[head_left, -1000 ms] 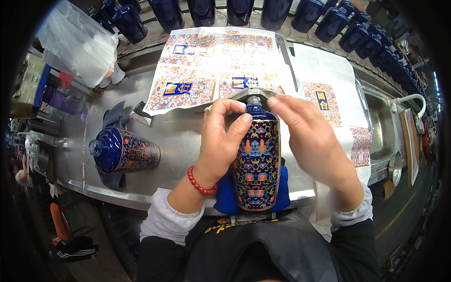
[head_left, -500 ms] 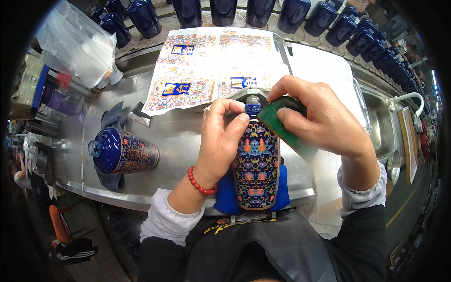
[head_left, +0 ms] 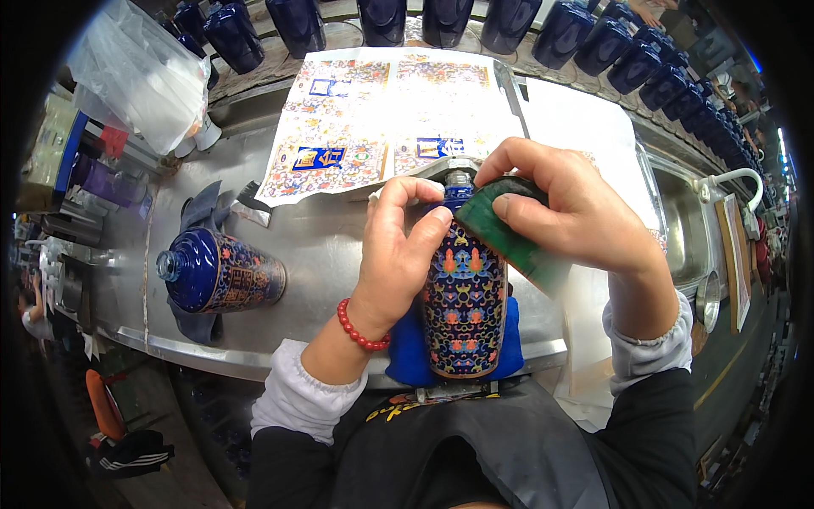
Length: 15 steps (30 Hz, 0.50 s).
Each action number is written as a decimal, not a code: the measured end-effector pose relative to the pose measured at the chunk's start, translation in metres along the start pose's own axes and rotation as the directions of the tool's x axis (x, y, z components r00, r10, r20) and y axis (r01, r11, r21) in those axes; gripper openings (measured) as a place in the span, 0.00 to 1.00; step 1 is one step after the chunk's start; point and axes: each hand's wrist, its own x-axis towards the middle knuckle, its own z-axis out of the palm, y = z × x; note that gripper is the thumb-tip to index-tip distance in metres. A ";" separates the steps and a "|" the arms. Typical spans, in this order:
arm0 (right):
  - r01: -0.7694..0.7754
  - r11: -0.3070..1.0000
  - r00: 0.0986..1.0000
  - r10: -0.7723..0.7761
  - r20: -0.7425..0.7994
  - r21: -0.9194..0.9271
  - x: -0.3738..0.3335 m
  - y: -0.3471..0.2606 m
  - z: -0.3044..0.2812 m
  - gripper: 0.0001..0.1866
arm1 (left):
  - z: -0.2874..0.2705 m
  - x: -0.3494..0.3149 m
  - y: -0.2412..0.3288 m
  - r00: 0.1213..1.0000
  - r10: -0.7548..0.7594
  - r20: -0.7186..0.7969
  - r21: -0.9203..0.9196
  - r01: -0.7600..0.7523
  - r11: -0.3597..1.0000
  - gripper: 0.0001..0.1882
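At 9 o'clock of the metal worktable (head_left: 331,254) a finished patterned bottle (head_left: 216,273) lies on its side on a dark cloth (head_left: 202,212), its blue neck toward the table's left edge, well apart from both hands. At 11 o'clock a bundle of clear plastic bags (head_left: 140,72) sits at the table's far corner.

At the centre, the left hand (head_left: 398,254), with a red bead bracelet (head_left: 360,331) on its wrist, grips the upper left flank of the decorated bottle (head_left: 465,314); its fingers are curled and pressed against the shoulder, thumb close to the neck. This bottle lies lengthwise at 6 o'clock, base near the table's front edge, neck pointing to 12 o'clock, resting on a blue pad (head_left: 407,352).

At 12 o'clock a printed decal sheet (head_left: 381,119) lies flat just beyond the bottle's neck, and a row of plain dark blue bottles (head_left: 509,21) stands behind it.

At 2 o'clock of the bottle, the right hand (head_left: 577,212) pinches a green scraper card (head_left: 509,242) between thumb and closed fingers; the card's edge lies on the bottle's right shoulder. At 3 o'clock a sink (head_left: 682,225) is set into the table.
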 end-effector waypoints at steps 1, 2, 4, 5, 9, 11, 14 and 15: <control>-0.022 0.998 1.000 0.022 -0.002 0.066 0.000 0.001 0.000 0.12 | 0.000 0.000 0.000 1.000 -0.004 0.001 0.008 0.004 1.000 0.13; -0.044 0.990 0.999 0.045 -0.003 0.131 -0.001 0.002 0.000 0.12 | 0.000 0.000 0.000 1.000 -0.016 0.004 -0.001 0.016 1.000 0.13; -0.079 0.974 0.997 0.080 0.004 0.212 -0.004 0.003 -0.001 0.12 | 0.000 0.000 -0.001 1.000 -0.005 0.003 -0.018 0.005 1.000 0.13; -0.092 0.969 0.996 0.092 0.010 0.229 -0.006 0.004 -0.003 0.12 | 0.001 0.001 -0.001 1.000 0.017 0.000 -0.025 -0.017 1.000 0.13; -0.103 0.978 0.994 0.098 0.038 0.179 -0.008 0.005 -0.005 0.12 | 0.001 0.001 -0.003 1.000 0.008 -0.003 -0.038 -0.008 0.999 0.13; -0.062 0.989 0.998 0.058 0.035 0.136 -0.007 0.006 -0.003 0.12 | 0.001 0.001 -0.003 1.000 0.010 -0.006 -0.033 -0.010 0.999 0.14; -0.028 0.995 1.000 0.027 0.010 0.091 -0.004 0.005 0.000 0.12 | 0.001 0.000 -0.002 1.000 -0.011 0.010 -0.081 0.012 0.997 0.14; -0.016 0.996 1.000 0.016 -0.003 0.087 -0.004 0.005 0.001 0.11 | 0.000 0.000 -0.001 1.000 -0.015 0.015 -0.093 0.016 0.996 0.14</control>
